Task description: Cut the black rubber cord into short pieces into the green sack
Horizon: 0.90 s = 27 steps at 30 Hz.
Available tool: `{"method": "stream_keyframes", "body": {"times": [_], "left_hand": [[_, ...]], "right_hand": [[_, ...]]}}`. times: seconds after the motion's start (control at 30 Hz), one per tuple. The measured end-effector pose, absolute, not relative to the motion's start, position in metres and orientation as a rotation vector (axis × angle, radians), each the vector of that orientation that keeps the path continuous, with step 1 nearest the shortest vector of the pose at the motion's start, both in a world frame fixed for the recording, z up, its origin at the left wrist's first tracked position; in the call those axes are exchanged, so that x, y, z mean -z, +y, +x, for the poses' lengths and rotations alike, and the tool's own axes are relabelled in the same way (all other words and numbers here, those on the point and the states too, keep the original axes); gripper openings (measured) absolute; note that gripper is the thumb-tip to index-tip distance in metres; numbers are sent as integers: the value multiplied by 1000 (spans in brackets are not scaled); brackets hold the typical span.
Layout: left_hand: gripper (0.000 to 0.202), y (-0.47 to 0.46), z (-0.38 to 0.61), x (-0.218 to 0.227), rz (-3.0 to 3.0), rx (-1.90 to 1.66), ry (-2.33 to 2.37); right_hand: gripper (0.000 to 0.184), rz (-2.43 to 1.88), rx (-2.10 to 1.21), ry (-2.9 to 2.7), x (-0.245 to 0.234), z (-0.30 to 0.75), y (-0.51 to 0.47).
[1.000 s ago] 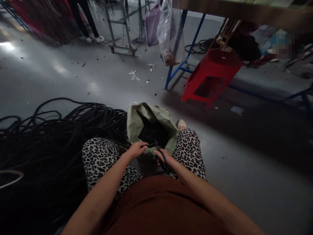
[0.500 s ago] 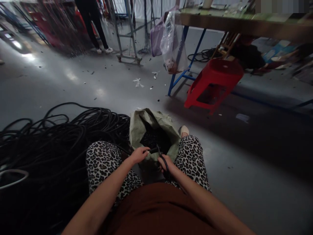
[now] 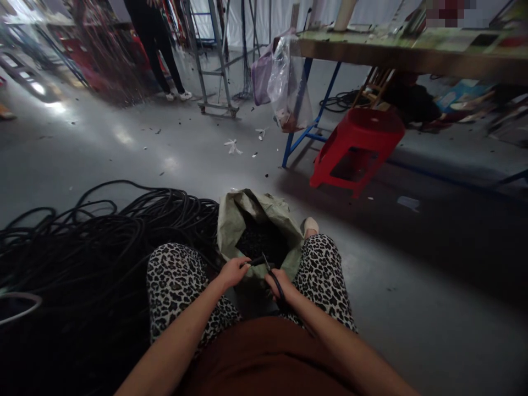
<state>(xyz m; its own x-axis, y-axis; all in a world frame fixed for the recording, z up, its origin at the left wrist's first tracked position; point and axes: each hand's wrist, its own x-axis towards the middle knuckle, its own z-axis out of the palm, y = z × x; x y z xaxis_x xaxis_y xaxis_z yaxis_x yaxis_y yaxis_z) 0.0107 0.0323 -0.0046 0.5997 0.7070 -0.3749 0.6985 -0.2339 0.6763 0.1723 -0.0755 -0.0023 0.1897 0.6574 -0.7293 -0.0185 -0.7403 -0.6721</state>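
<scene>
I sit on the floor with a green sack (image 3: 231, 217) between my knees; its mouth is open and shows dark small pieces (image 3: 259, 242). My left hand (image 3: 233, 271) is closed on the end of a black cable (image 3: 256, 261), which it holds over the sack's mouth. My right hand (image 3: 277, 283) is closed on black-handled cutters (image 3: 273, 276) whose tip meets the cable end. The two hands are close together, just above the near rim of the sack.
A large heap of black cable (image 3: 82, 242) fills the floor at my left. A red plastic stool (image 3: 357, 148) stands under a blue-legged table (image 3: 391, 52) ahead right. Plastic bags (image 3: 284, 77) hang from the table. Another person's legs (image 3: 159, 49) stand far back by a metal rack (image 3: 214, 60).
The view has tilted up a little, showing more of the room and table. Both hands stay at the sack's mouth, holding the cable and cutters as before.
</scene>
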Motion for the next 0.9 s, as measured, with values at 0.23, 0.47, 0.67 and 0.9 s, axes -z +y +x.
{"method": "stream_keyframes", "body": {"times": [0.23,0.47,0.67,0.9], "left_hand": [[38,31,10,16,1896,12,1155],[38,32,9,22,1911,-17,1145],[42,33,9,27,1839,-44,1176],[44,32,10,30,1670,-167,1213]], "right_hand": [[21,-2004,-1551,-626,5,172,-77],[18,-2003,-1527,-599,-4,174,-75],[14,-2002,-1550,-641,-3,175,-74],[12,-1967,-1525,-654,0,174,-74]]}}
